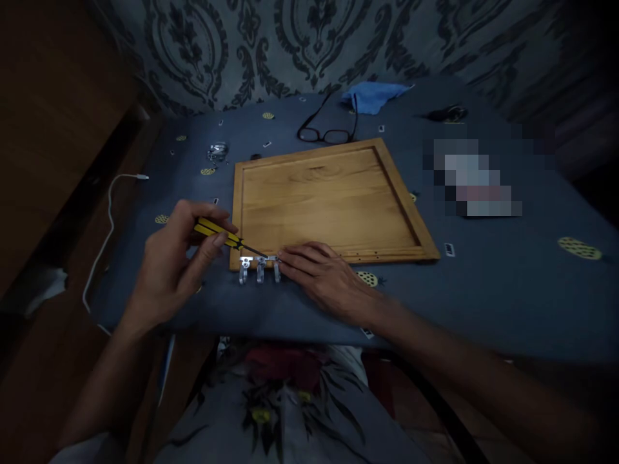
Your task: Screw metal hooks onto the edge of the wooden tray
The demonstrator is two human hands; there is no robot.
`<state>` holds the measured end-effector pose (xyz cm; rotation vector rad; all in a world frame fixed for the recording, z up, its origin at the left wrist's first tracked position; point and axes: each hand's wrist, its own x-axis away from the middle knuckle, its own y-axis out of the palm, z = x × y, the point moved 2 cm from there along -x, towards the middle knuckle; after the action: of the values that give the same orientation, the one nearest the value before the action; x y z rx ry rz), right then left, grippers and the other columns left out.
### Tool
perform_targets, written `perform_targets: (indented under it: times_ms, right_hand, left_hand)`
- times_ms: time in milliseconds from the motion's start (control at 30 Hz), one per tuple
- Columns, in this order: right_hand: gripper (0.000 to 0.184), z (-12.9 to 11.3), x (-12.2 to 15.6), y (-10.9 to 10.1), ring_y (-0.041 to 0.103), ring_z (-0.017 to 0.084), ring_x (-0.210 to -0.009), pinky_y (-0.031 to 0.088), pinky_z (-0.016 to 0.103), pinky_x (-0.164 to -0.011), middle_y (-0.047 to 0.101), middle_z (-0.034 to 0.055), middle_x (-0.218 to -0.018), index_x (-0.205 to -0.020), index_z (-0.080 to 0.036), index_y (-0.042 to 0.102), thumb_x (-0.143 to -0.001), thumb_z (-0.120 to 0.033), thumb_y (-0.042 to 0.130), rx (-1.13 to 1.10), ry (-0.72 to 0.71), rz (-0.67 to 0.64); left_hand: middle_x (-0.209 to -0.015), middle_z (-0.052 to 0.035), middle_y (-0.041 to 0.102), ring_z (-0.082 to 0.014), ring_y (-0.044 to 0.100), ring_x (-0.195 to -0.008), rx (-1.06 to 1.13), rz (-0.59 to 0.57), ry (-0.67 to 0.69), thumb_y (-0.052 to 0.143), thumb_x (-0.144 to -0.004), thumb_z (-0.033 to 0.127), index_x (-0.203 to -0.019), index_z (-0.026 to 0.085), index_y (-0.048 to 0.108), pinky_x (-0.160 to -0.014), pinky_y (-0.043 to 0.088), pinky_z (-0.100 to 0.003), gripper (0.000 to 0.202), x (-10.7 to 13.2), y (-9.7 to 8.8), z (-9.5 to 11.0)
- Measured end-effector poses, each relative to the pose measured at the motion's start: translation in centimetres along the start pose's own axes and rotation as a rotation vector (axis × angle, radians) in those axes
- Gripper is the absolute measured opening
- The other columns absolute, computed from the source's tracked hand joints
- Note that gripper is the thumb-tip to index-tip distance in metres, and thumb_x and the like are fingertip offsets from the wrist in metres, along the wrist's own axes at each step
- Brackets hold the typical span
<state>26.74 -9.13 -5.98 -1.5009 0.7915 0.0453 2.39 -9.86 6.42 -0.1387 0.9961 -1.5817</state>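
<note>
Head view: my left hand (181, 258) grips yellow screwdriver (216, 231), shaft slanting to metal hooks (260, 263) along lower edge of wooden panel (314, 200), mid-frame; my right hand (333, 281), fingertips at rightmost hook (277, 273), cannot tell if pinching; best tilt shaft steeper, press lightly, fingertips clear

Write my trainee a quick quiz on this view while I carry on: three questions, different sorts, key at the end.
1. Which hand holds the yellow-and-black screwdriver?
2. True or false: the eyeglasses lie beyond the far edge of the wooden panel.
3. How many metal hooks are visible along the panel's near edge?

Key: 1. The left hand. 2. True. 3. Three.
</note>
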Motion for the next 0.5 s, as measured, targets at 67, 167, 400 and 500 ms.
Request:
perform_targets:
  times_ms: [67,167,400,500]
  right_hand:
    - [0.037,0.0,-0.1,0.0,0.062,0.027,-0.128,0.050,0.046,-0.106,0.070,0.0088,-0.140,-0.135,-0.014,0.063,-0.101,-0.012,0.048,-0.006,0.005,-0.011]
    - [0.040,0.0,-0.1,0.0,0.060,0.027,-0.131,0.050,0.048,-0.105,0.070,0.0107,-0.140,-0.138,-0.015,0.062,-0.099,-0.010,0.051,-0.038,0.020,-0.013]
    - [0.041,-0.1,-0.1,-0.1,0.059,0.028,-0.133,0.049,0.048,-0.108,0.068,0.0087,-0.143,-0.139,-0.016,0.060,-0.099,-0.010,0.052,-0.030,0.029,-0.051]
    - [0.042,-0.1,-0.2,-0.3,0.059,0.028,-0.132,0.049,0.048,-0.108,0.068,0.0104,-0.143,-0.140,-0.016,0.061,-0.099,-0.010,0.053,-0.038,0.029,-0.061]
  left_hand:
    - [-0.108,-0.0006,0.072,-0.0139,0.072,-0.091,-0.029,-0.028,0.011,0.061,-0.101,0.024,-0.118,0.025,0.061,-0.076,0.061,-0.025,0.017,0.0,0.5,0.0]
    - [-0.107,-0.0007,0.073,-0.0136,0.073,-0.089,-0.056,-0.060,0.040,0.061,-0.101,0.023,-0.119,0.024,0.060,-0.078,0.060,-0.024,0.018,-0.1,1.1,0.3]
    - [-0.105,-0.0013,0.072,-0.0119,0.072,-0.081,-0.074,-0.081,0.071,0.059,-0.102,0.022,-0.118,0.022,0.058,-0.075,0.059,-0.023,0.016,-0.4,1.6,0.4]
    - [-0.107,-0.0018,0.072,-0.0126,0.073,-0.083,-0.100,-0.093,0.098,0.058,-0.102,0.023,-0.119,0.023,0.057,-0.076,0.059,-0.023,0.017,-0.5,1.7,0.1]
